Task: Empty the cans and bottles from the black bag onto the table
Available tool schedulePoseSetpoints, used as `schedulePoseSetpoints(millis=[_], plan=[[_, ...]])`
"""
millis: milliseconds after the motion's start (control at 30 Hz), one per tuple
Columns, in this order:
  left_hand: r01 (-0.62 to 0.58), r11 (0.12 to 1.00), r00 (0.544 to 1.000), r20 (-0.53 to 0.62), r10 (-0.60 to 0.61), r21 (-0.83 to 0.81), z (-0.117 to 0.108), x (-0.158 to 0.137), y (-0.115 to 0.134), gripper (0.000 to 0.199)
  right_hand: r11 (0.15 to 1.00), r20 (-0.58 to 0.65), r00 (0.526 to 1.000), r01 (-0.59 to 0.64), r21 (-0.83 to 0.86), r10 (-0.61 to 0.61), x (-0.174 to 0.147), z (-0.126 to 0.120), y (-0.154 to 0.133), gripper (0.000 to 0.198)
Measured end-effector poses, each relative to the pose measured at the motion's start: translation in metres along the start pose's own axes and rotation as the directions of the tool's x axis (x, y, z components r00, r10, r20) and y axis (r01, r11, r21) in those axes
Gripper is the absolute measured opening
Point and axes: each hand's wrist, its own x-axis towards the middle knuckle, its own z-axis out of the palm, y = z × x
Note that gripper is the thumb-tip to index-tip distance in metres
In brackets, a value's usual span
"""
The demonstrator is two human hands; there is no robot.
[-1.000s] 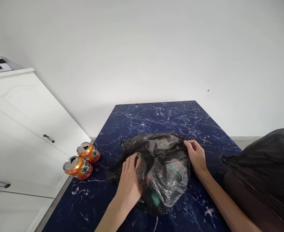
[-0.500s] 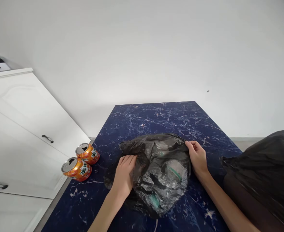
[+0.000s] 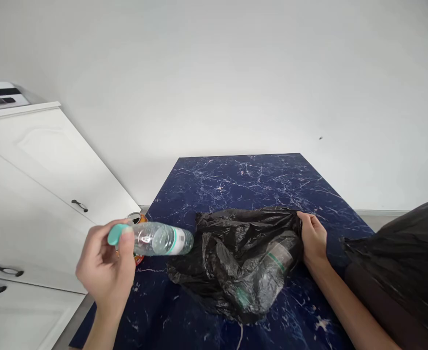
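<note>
Pinching the teal cap end of a clear plastic bottle (image 3: pixel 155 239), my left hand (image 3: pixel 106 270) holds it sideways above the counter's left edge; it looks empty, light, crushable and slick, so the stiff neck suits gripping. My right hand (image 3: pixel 313 239) clamps the thin black bag's (image 3: pixel 236 257) rim on the blue marble counter (image 3: pixel 243 177). Half a second ago, that bottle was inside the bag, my left hand flat on it.
</note>
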Motion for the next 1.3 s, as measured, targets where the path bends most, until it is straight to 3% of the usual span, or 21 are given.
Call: schedulePoseSetpoints(millis=[200, 367, 467, 667, 933, 1033, 1100, 1200, 1233, 1267, 1300], plan=[[-0.223, 0.958, 0.968, 0.157, 0.196, 0.182, 0.029, 0.049, 0.000, 0.024, 1.000, 0.023, 1.000, 0.021, -0.011, -0.021, -0.002, 0.000, -0.001, 0.028], [-0.284, 0.912, 0.916, 0.366, 0.166, 0.296, 0.051, 0.077, -0.021, 0.034, 0.999, 0.058, 0.998, 0.033, -0.017, -0.032, -0.002, 0.002, 0.001, 0.031], [-0.275, 0.893, 0.901, 0.420, 0.110, 0.356, 0.058, 0.087, -0.036, 0.038, 0.999, 0.074, 0.997, 0.036, -0.020, -0.034, -0.003, 0.004, 0.000, 0.034], [-0.218, 0.859, 0.915, 0.403, 0.014, 0.463, 0.059, 0.100, -0.052, 0.039, 0.998, 0.095, 0.995, 0.039, -0.045, -0.035, -0.004, 0.003, -0.001, 0.035], [-0.193, 0.832, 0.926, 0.376, -0.020, 0.519, 0.058, 0.106, -0.064, 0.039, 0.997, 0.122, 0.992, 0.045, -0.058, -0.038, -0.002, 0.001, 0.003, 0.034], [-0.229, 0.831, 0.940, 0.336, 0.054, 0.507, 0.056, 0.099, -0.058, 0.051, 0.997, 0.120, 0.992, 0.047, -0.060, -0.039, -0.003, 0.001, 0.002, 0.033], [-0.235, 0.866, 0.961, 0.240, 0.139, 0.442, 0.052, 0.089, -0.049, 0.058, 0.997, 0.119, 0.992, 0.047, -0.063, -0.039, -0.004, 0.001, 0.002, 0.033], [-0.248, 0.938, 0.965, 0.143, 0.218, 0.240, 0.039, 0.065, -0.033, 0.036, 0.996, 0.122, 0.992, 0.050, -0.070, -0.041, -0.004, 0.001, 0.002, 0.034], [-0.260, 0.950, 0.952, 0.208, 0.223, 0.174, 0.033, 0.057, -0.028, 0.024, 0.996, 0.123, 0.991, 0.051, -0.072, -0.041, -0.003, 0.001, 0.002, 0.034], [-0.269, 0.956, 0.911, 0.352, 0.214, 0.116, 0.028, 0.048, -0.023, 0.015, 0.996, 0.125, 0.991, 0.051, -0.074, -0.042, -0.003, 0.001, 0.002, 0.035], [-0.262, 0.963, 0.827, 0.530, 0.188, 0.067, 0.024, 0.039, -0.019, 0.014, 0.996, 0.126, 0.991, 0.051, -0.074, -0.041, -0.003, 0.001, 0.002, 0.035]])
